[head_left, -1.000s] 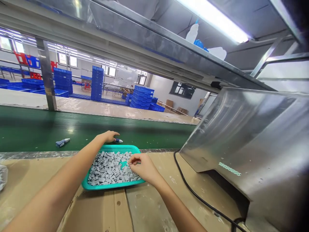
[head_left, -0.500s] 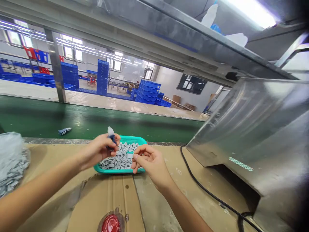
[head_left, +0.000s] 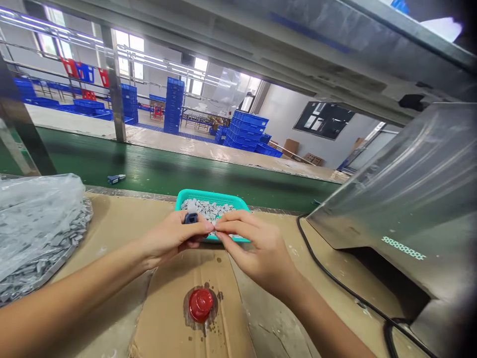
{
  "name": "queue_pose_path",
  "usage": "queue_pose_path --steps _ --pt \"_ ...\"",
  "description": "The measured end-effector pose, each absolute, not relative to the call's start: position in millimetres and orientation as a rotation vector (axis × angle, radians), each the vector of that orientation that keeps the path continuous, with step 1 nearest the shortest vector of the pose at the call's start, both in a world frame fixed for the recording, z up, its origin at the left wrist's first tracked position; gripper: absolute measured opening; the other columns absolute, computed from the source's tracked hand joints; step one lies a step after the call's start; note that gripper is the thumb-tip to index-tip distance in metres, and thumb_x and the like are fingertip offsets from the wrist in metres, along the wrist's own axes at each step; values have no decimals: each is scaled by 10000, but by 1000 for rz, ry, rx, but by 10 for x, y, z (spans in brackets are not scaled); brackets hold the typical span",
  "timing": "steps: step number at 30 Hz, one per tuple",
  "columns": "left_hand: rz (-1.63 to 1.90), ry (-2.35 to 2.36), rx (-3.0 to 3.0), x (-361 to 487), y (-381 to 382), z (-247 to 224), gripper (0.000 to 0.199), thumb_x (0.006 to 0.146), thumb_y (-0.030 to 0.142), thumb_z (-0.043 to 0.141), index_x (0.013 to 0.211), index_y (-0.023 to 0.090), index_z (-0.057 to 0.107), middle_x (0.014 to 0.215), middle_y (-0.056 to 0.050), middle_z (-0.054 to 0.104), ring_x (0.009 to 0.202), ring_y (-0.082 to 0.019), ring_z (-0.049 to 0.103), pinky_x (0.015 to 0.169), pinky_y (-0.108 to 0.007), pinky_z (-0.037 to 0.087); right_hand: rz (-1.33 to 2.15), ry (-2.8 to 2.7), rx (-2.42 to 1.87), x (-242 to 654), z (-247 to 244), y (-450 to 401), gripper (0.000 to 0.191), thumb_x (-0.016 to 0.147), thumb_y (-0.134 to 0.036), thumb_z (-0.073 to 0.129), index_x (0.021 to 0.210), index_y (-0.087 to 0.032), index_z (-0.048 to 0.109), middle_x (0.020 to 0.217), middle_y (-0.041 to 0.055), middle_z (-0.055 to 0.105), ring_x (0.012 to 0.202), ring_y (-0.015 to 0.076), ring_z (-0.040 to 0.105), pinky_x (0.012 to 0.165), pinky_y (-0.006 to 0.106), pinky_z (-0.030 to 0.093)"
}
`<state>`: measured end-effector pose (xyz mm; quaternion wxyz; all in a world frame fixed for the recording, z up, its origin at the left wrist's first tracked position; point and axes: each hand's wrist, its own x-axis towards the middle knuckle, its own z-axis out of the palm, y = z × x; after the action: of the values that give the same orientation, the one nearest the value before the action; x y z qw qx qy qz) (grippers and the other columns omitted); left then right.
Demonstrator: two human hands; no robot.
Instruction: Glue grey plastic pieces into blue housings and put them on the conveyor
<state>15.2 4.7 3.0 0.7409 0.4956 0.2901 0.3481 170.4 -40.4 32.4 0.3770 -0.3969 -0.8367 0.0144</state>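
My left hand (head_left: 177, 231) is closed around a dark blue plastic part (head_left: 191, 218) with a whitish tip. My right hand (head_left: 253, 238) pinches with its thumb and fingers, its fingertips meeting those of my left hand. A sliver of a small light grey piece shows between them, mostly hidden. Just behind both hands is a turquoise basket (head_left: 240, 200) of small grey plastic pieces (head_left: 208, 208). On the cardboard nearer to me a red round cup or cap (head_left: 200, 304) sits in a wet, dark stain.
At the left lies a clear plastic bag (head_left: 44, 214) full of grey pieces. A blue and grey part (head_left: 116, 178) rests on the green conveyor belt (head_left: 160, 169). To the right stand a sheet-metal housing (head_left: 402, 199) and a black cable (head_left: 324, 271).
My hands have come together in front of the basket; before, they were apart, with a small light grey piece in my right fingers. The view has shifted, bringing more of the bag into sight.
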Motion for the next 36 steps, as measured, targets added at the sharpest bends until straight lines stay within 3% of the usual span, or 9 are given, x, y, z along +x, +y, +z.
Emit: queue_pose_path --steps 6,11,14,18,22,30,36 --pt "663 599 1115 178 -46 17 215 659 285 614 608 126 479 552 47 363 468 -24 282 433 -172 210 -178 -2250 -997 1747 366 -545 179 744 -59 469 746 -168 611 754 41 618 682 127 574 634 245 483" --pt "664 689 1239 105 -24 61 287 703 392 550 898 189 496 605 49 355 496 -43 320 444 -172 232 100 -2049 -1171 1809 161 -796 154 717 -60 523 719 -180 619 699 24 614 655 128 577 595 235 479" --pt "755 725 1248 77 29 39 337 693 430 550 924 194 487 626 46 345 523 -52 323 459 -174 254 302 -2016 -1220 1790 -65 -1013 156 720 -55 519 740 -165 628 692 38 609 641 123 582 570 209 482" --pt "772 777 1120 110 44 11 370 680 448 552 899 156 489 708 21 380 559 -53 347 478 -179 277 297 -2013 -1222 1725 -294 -1154 151 722 -37 498 714 -136 612 698 59 582 634 119 572 560 198 467" --pt "882 696 991 127 20 43 307 717 395 496 909 157 521 695 20 377 507 -45 323 441 -171 251 301 -2032 -1246 1686 -362 -1131 153 727 -34 487 702 -137 597 693 53 565 626 113 557 544 191 451" --pt "885 616 772 125 40 50 242 741 176 378 869 97 567 629 -13 427 475 -65 399 418 -180 333 191 -2052 -1198 1617 -407 -1107 153 748 -37 459 702 -118 581 662 57 527 587 107 530 521 188 450" --pt "877 630 808 131 48 8 106 741 116 489 791 107 582 760 -58 565 663 -110 568 628 -228 464 122 -2035 -1194 1590 -430 -1128 160 751 -33 453 702 -126 574 648 48 512 587 109 527 528 190 458"
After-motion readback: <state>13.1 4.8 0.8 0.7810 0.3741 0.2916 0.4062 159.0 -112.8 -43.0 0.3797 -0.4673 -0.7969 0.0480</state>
